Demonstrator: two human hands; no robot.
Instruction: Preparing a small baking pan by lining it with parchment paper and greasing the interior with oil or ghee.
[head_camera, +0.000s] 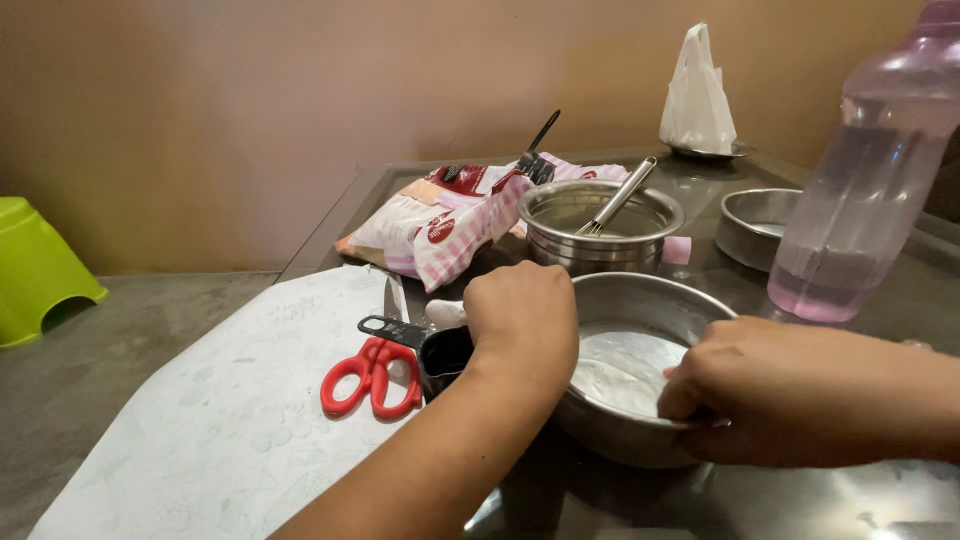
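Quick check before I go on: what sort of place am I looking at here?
Most likely a home kitchen table set up for baking. A round metal pan sits between both hands, a steel pot holds a whisk, and an opened pink-checked bag lies behind red scissors.

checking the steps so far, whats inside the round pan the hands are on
The pan holds a pale whitish lining or coating across its bottom. The right hand covers the near-right rim, and the left hand hides the left edge, so what lies there cannot be seen.
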